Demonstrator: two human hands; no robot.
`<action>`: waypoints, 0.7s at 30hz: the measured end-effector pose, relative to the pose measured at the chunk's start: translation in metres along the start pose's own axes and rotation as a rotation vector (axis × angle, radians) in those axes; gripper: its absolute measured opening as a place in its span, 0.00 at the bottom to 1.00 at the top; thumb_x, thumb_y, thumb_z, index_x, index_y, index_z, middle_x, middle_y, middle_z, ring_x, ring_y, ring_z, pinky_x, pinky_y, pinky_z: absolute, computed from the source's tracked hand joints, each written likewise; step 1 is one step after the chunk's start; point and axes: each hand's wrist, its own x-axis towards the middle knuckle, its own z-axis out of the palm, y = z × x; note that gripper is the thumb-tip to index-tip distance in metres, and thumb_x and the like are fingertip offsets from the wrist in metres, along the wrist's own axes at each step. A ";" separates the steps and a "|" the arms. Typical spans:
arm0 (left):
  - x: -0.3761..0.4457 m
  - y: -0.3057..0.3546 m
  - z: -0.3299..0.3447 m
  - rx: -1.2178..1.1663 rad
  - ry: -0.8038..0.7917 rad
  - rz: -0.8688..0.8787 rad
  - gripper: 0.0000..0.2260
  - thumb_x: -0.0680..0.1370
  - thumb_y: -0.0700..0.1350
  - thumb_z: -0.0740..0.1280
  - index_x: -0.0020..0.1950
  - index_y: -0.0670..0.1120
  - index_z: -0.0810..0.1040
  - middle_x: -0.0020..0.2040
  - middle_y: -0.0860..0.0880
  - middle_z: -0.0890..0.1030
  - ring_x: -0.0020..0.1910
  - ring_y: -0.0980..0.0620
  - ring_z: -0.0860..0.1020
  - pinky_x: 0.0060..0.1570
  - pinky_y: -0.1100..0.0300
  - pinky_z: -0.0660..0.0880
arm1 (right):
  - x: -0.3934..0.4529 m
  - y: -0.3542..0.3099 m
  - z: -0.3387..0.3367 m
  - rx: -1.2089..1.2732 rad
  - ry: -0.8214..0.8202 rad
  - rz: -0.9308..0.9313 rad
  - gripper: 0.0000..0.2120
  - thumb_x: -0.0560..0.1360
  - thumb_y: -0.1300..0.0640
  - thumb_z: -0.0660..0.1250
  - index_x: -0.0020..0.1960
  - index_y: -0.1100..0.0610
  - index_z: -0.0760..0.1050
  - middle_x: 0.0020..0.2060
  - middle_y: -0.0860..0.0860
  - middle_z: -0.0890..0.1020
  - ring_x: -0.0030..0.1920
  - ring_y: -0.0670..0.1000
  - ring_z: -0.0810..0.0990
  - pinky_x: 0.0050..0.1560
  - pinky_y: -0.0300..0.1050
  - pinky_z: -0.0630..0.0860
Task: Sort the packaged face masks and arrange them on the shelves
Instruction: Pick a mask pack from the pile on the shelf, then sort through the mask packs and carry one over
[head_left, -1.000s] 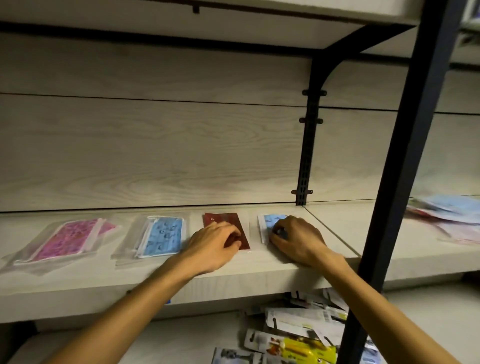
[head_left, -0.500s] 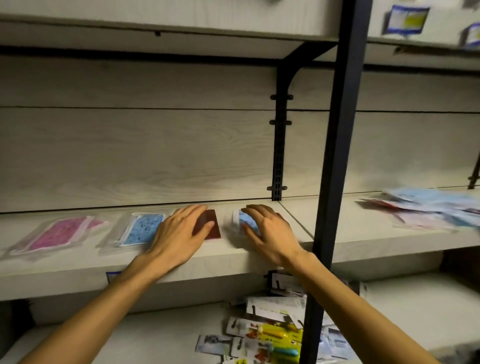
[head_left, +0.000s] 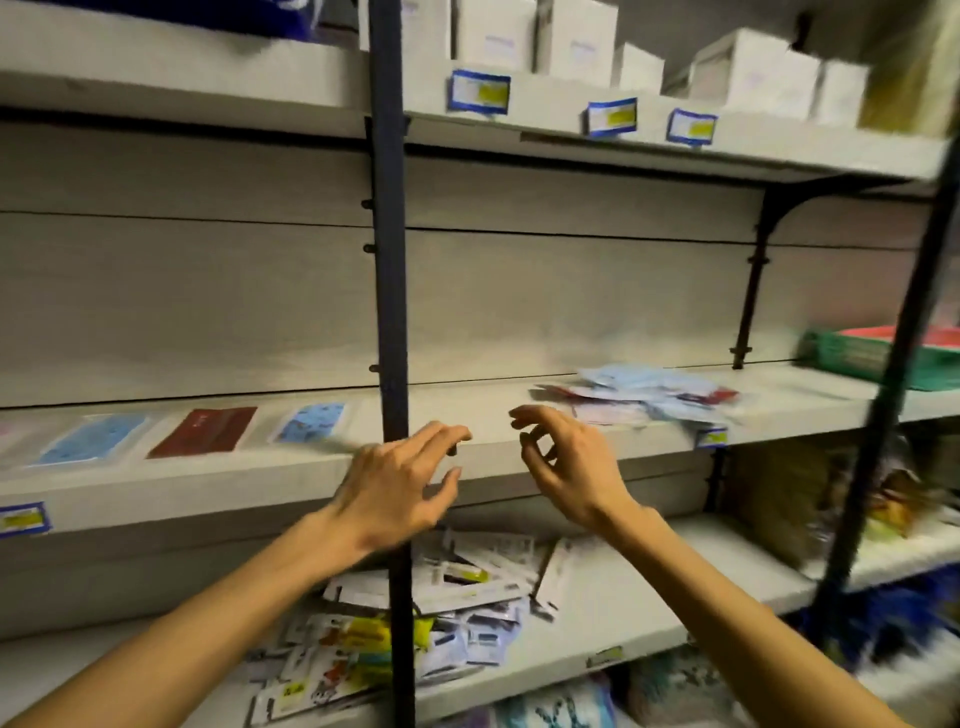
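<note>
On middle shelf (head_left: 467, 415), loose mask pile (head_left: 644, 395) lies at 2 o'clock from your hands, long axis left-right. Your right hand (head_left: 566, 467) nearer, just short of pile's left edge, fingers loosely curled, holding nothing. Your left hand (head_left: 400, 483) trails, fingers spread, empty. Sorted dark red pack (head_left: 205, 431) sits at 9 o'clock.

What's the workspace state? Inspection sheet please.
Surface: middle shelf, pale wood-look.
Job's things: blue mask, red mask and another blue mask laid in a row at left; unsorted mask pile at right.
Clutter: loose packets on the lower shelf.
Grippers: left hand and right hand both empty, fingers loosely curled, in front of the shelf.
Cables: nothing seen.
Surroundings: black post, white boxes on the top shelf.
</note>
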 end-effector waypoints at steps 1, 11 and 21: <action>0.016 0.010 0.010 0.025 -0.048 0.006 0.19 0.78 0.50 0.68 0.68 0.49 0.74 0.56 0.52 0.80 0.34 0.60 0.76 0.34 0.65 0.77 | -0.007 0.019 -0.011 -0.037 0.004 0.033 0.15 0.78 0.56 0.64 0.64 0.50 0.75 0.55 0.45 0.83 0.47 0.42 0.79 0.49 0.48 0.81; 0.158 0.043 0.106 0.148 -0.183 -0.045 0.18 0.79 0.56 0.62 0.66 0.51 0.72 0.66 0.53 0.72 0.56 0.49 0.78 0.47 0.52 0.78 | -0.016 0.162 -0.075 -0.257 0.126 0.208 0.15 0.78 0.56 0.66 0.64 0.50 0.76 0.59 0.46 0.82 0.62 0.49 0.76 0.51 0.47 0.77; 0.304 0.011 0.225 0.057 -0.282 -0.183 0.18 0.80 0.56 0.61 0.67 0.50 0.74 0.67 0.50 0.76 0.65 0.46 0.75 0.57 0.53 0.72 | 0.055 0.285 -0.119 -0.253 0.245 0.398 0.15 0.77 0.56 0.66 0.64 0.52 0.77 0.57 0.47 0.83 0.56 0.52 0.79 0.51 0.46 0.75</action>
